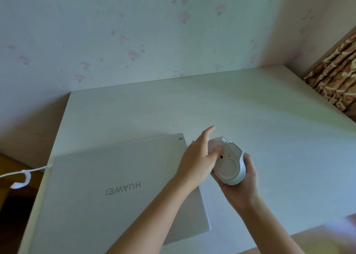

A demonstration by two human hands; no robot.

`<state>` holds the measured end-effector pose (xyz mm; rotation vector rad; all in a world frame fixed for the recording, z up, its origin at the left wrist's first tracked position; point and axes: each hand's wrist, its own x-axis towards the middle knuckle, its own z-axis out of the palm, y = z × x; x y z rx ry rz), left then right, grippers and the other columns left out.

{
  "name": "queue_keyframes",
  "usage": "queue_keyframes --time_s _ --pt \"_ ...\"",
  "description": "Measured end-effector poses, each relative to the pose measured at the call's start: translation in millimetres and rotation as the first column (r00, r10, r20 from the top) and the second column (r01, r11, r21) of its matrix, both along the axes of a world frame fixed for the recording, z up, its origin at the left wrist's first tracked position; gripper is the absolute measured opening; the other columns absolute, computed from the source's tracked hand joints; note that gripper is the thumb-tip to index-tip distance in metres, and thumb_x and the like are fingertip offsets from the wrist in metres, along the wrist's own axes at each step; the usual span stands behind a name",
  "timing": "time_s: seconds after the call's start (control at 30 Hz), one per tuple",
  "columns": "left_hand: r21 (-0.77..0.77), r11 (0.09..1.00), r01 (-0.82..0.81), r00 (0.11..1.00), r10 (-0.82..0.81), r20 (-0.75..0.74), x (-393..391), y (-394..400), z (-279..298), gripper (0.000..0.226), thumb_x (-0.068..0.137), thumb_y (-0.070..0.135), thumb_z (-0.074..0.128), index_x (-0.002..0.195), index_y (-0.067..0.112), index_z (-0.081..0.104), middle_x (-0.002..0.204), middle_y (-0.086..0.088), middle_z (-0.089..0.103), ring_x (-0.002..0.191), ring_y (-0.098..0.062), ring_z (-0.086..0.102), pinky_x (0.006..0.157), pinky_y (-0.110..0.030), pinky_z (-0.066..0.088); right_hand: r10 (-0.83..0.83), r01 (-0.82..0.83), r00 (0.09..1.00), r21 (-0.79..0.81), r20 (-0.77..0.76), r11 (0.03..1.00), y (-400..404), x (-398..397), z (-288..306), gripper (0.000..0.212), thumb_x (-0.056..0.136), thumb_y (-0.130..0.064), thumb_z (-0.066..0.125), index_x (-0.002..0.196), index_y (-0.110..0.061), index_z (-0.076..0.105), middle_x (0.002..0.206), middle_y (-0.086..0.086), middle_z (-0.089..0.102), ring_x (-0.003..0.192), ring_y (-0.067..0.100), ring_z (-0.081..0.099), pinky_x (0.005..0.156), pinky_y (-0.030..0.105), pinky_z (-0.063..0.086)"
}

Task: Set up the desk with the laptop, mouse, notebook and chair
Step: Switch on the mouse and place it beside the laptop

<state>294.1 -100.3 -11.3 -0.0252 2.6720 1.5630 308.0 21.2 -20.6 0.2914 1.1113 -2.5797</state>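
Observation:
A closed silver laptop (107,188) with grey lettering on its lid lies on the left part of the white desk (250,118). Just right of the laptop, above the desk, my right hand (242,184) cups a white mouse (229,165) turned underside up. My left hand (198,157) reaches across the laptop's corner and presses fingers on the mouse's underside near its small switch, index finger stretched out. No notebook or chair is in view.
A white cable (21,174) runs off the desk from the laptop's left edge. The desk backs onto flowered wallpaper (134,31). A brown patterned curtain (335,80) hangs at the desk's far right corner. The desk's front edge runs along the lower right.

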Motion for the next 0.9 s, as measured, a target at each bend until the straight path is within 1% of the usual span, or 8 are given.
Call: queue_keyframes --time_s 0.07,0.1,0.2,0.3,0.4,0.47,0.63,0.9 --pt "-0.135 0.990 -0.048 0.995 0.036 -0.092 6 -11 -1 0.052 0.099 0.037 0.045 0.148 0.033 0.027 0.153 0.006 0.036 0.142 -0.013 0.027 0.114 -0.035 0.028 0.043 -0.032 0.996 0.128 -0.081 0.991 1 -4 -4 0.032 0.092 -0.019 0.046 0.120 -0.020 0.060 0.115 0.010 0.067 0.099 0.027 0.067 0.074 0.038 0.057" --pt "-0.218 0.972 -0.090 0.988 0.061 -0.140 9 -19 -5 0.052 0.100 0.036 0.044 0.148 0.030 0.027 0.154 0.005 0.034 0.145 -0.014 0.022 0.116 -0.036 0.023 0.068 -0.048 0.993 0.190 -0.100 0.981 0 -5 -4 0.040 0.089 -0.026 0.044 0.128 -0.023 0.054 0.119 0.008 0.065 0.101 0.030 0.066 0.076 0.040 0.057" --pt "-0.453 0.855 -0.253 0.947 0.122 -0.298 19 -44 -27 0.051 0.098 0.041 0.036 0.145 0.022 0.037 0.152 -0.003 0.039 0.144 -0.021 0.027 0.116 -0.041 0.021 0.034 0.091 0.976 0.538 -0.217 0.838 -2 -9 -7 0.046 0.075 -0.032 0.060 0.121 -0.033 0.057 0.116 0.000 0.064 0.099 0.027 0.066 0.084 0.043 0.055" --pt "-0.631 0.727 -0.272 0.949 0.093 -0.302 27 -59 -48 0.056 0.095 0.046 0.031 0.139 0.016 0.048 0.145 -0.009 0.049 0.138 -0.025 0.040 0.109 -0.050 0.031 0.135 0.313 0.906 0.852 -0.400 0.420 -9 -9 -14 0.048 0.074 -0.032 0.067 0.120 -0.039 0.055 0.130 -0.012 0.051 0.110 0.011 0.057 0.093 0.037 0.048" --pt "-0.714 0.666 -0.216 0.971 0.071 -0.228 33 -66 -63 0.058 0.094 0.050 0.031 0.138 0.016 0.049 0.145 -0.008 0.049 0.136 -0.024 0.042 0.107 -0.054 0.034 0.330 0.467 0.833 0.884 -0.445 0.011 -17 -9 -26 0.053 0.076 -0.029 0.069 0.125 -0.038 0.052 0.140 -0.008 0.043 0.107 0.023 0.058 0.077 0.036 0.052" --pt "-0.726 0.656 -0.204 0.976 0.079 -0.203 34 -68 -69 0.059 0.093 0.052 0.032 0.137 0.017 0.051 0.145 -0.007 0.048 0.136 -0.023 0.043 0.106 -0.054 0.035 0.407 0.528 0.801 0.839 -0.439 -0.132 -19 -9 -36 0.054 0.073 -0.026 0.071 0.124 -0.035 0.054 0.140 -0.002 0.046 0.101 0.031 0.060 0.066 0.036 0.053" --pt "-0.715 0.671 -0.195 0.979 0.089 -0.183 34 -65 -72 0.058 0.093 0.050 0.030 0.139 0.019 0.050 0.149 -0.008 0.044 0.137 -0.024 0.041 0.108 -0.054 0.032 0.453 0.530 0.798 0.821 -0.398 -0.214 -16 -8 -53 0.052 0.071 -0.021 0.071 0.122 -0.030 0.059 0.138 0.003 0.051 0.103 0.033 0.060 0.062 0.037 0.053" --pt "-0.696 0.702 -0.150 0.987 0.073 -0.140 36 -66 -73 0.066 0.093 0.055 0.007 0.153 0.030 0.014 0.161 0.004 0.004 0.149 -0.014 0.002 0.117 -0.042 -0.003 0.478 0.554 0.781 0.799 -0.401 -0.235 -15 -5 -67 0.052 0.075 -0.019 0.070 0.125 -0.026 0.058 0.137 0.008 0.053 0.118 0.033 0.055 0.072 0.044 0.055"
